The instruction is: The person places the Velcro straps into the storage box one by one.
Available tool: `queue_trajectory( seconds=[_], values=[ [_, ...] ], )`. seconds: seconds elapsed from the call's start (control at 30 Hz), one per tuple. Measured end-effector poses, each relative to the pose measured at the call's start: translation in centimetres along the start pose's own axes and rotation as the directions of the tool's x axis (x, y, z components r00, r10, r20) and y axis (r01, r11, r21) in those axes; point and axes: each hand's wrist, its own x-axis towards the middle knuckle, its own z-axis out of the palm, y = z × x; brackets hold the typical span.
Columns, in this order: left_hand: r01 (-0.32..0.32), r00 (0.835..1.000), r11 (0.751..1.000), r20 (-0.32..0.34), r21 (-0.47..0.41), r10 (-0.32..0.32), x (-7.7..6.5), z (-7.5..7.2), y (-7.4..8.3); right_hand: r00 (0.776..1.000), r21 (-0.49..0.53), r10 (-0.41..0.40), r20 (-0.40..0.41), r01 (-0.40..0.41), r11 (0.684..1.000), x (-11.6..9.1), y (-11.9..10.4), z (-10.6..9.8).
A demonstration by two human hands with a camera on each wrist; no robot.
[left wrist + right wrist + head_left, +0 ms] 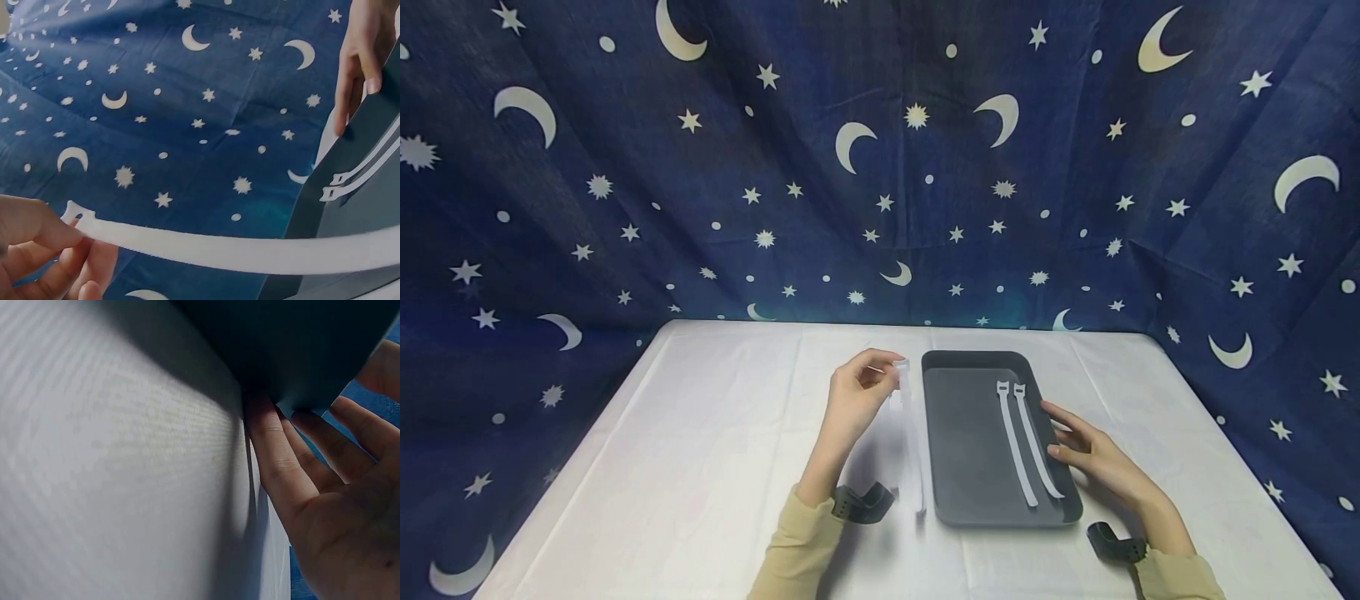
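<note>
My left hand (861, 392) pinches the head end of a white cable tie strap (912, 442) between thumb and fingers, left of a dark grey tray (958, 442). In the left wrist view, the held strap (206, 249) stretches rightward from the fingertips, its slotted head at the thumb. Two more white cable tie straps (1017, 446) lie side by side in the tray's right half, heads toward the far end. My right hand (1101, 462) touches the tray's right side. Fairly straight fingers (284, 456) meet its outer wall in the right wrist view.
A white cloth (700, 450) covers the table. Behind it hangs a dark blue curtain (880, 208) with moons and stars. Dark bands (863, 503) are on both wrists. Faint pale shapes beside the held strap are too indistinct to tell.
</note>
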Motion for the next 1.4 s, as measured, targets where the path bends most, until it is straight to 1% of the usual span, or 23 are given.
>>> queue_trajectory(
  seconds=[0.07, 0.17, 0.27, 0.3, 0.4, 0.57, 0.7, 0.83, 0.9, 1.07, 1.13, 1.3, 1.4],
  values=[
    [0.01, 1.0, 1.0, 0.002, -0.008, -0.01, -0.1, 0.4, 0.4, 1.0, -0.004, -0.003, -0.001, 0.003, 1.0, 0.0, 0.1, 0.0],
    [0.01, 1.0, 1.0, 0.015, -0.026, -0.009, -0.7, 0.7, 1.7, 1.0, -0.007, -0.01, -0.003, 0.01, 1.0, 0.0, 0.1, 0.0],
    [-0.002, 1.0, 0.999, 0.015, -0.048, 0.003, -0.8, 1.3, 1.3, 1.0, -0.007, -0.015, -0.003, 0.015, 1.0, 0.1, 0.1, 0.0],
    [-0.009, 1.0, 0.998, 0.014, -0.058, 0.01, -0.8, 1.5, 0.9, 1.0, -0.006, -0.017, -0.004, 0.017, 1.0, 0.1, 0.2, 0.0],
    [-0.018, 1.0, 0.997, 0.011, -0.078, 0.019, -0.4, 2.3, -0.9, 1.0, -0.004, -0.017, -0.002, 0.017, 1.0, 0.1, 0.2, 0.0],
    [0.002, 1.0, 0.997, 0.026, -0.083, 0.0, -0.7, 3.4, -1.0, 1.0, -0.007, -0.003, -0.006, 0.003, 1.0, -0.1, 0.3, -0.1],
    [0.031, 0.999, 0.996, 0.04, -0.08, -0.028, -1.1, 4.2, -0.5, 1.0, -0.013, 0.005, -0.01, -0.005, 1.0, -0.2, 0.2, -0.2],
    [0.048, 0.997, 0.995, 0.072, -0.085, -0.042, -1.3, 4.8, 0.0, 1.0, -0.018, -0.014, -0.01, 0.014, 1.0, -0.1, 0.2, -0.1],
    [0.045, 0.996, 0.995, 0.081, -0.087, -0.038, -1.3, 5.1, -0.2, 1.0, -0.021, -0.027, -0.01, 0.027, 0.999, 0.0, 0.2, -0.1],
    [0.027, 0.996, 0.996, 0.086, -0.081, -0.02, -1.0, 5.9, -1.5, 0.999, -0.025, -0.035, -0.004, 0.035, 0.999, 0.2, 0.2, 0.1],
    [0.021, 0.995, 0.997, 0.094, -0.07, -0.014, -0.9, 6.3, -1.9, 0.999, -0.012, -0.04, 0.007, 0.04, 0.999, 0.2, 0.2, 0.1],
    [-0.001, 0.993, 0.999, 0.115, -0.041, 0.006, -0.4, 7.2, -2.3, 0.998, 0.018, -0.059, 0.023, 0.058, 0.998, 0.1, 0.3, 0.0],
    [0.002, 0.992, 1.0, 0.127, -0.031, 0.002, 0.1, 7.8, -2.5, 0.998, 0.016, -0.06, 0.018, 0.06, 0.998, 0.0, 0.3, -0.1]
  ],
)
